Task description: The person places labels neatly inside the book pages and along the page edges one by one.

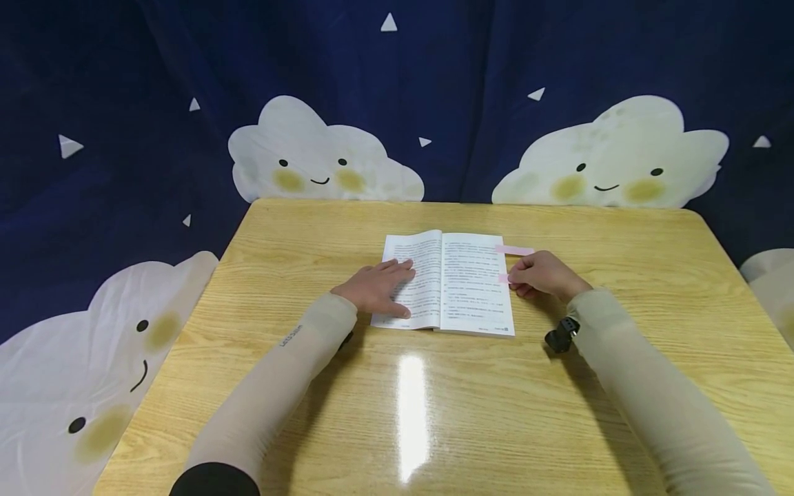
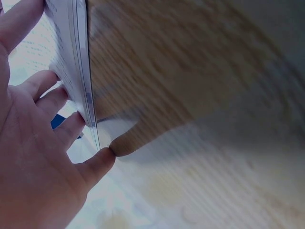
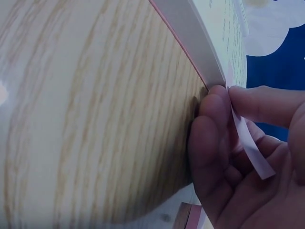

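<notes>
An open book (image 1: 474, 296) lies on the wooden table, printed pages facing up. My left hand (image 1: 378, 288) rests on its left page with fingers spread; the left wrist view shows the little finger touching the tabletop beside the book's edge. At the right page's outer edge, my right hand (image 1: 546, 274) pinches a pink sticky strip (image 3: 252, 150) between thumb and fingers. One end of that strip lies on the page, while the other hangs free over the palm. Higher on the same edge, another pink sticky strip (image 1: 517, 250) sticks out past the page.
The glossy wooden table (image 1: 335, 427) surrounds the book and reflects a bright light in front of it. Behind the table hangs a dark blue curtain (image 1: 459, 83) with smiling clouds. A black device (image 1: 561, 335) sits on my right wrist.
</notes>
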### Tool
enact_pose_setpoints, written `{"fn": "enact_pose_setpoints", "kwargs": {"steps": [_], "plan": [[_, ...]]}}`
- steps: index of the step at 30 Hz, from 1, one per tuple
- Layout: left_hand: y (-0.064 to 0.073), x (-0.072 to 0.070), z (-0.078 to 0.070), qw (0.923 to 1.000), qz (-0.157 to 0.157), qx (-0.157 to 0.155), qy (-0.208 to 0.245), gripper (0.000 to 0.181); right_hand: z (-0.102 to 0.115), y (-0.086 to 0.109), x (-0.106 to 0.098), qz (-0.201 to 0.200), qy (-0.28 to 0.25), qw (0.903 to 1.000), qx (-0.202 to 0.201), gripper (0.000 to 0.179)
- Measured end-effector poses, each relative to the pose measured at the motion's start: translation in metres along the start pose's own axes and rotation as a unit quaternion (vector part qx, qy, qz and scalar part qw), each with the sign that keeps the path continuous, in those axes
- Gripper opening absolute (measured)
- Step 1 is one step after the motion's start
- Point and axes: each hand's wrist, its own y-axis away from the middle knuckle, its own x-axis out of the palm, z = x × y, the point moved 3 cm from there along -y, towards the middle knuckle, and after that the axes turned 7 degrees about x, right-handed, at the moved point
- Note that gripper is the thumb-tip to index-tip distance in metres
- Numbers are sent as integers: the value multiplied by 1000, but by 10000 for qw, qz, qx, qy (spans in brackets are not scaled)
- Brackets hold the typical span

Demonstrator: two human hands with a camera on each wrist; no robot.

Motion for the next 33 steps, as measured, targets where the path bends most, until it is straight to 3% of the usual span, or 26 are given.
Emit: {"fn": "enact_pose_setpoints", "kwargs": {"steps": [23, 33], "plan": [[0, 0, 1, 10000, 29, -23, 16, 88, -1, -4, 0, 64, 30, 9999, 89, 26], [-1, 0, 0, 10000, 16, -15, -86, 88, 4, -3, -2, 53, 109, 9998, 130, 34]]}}
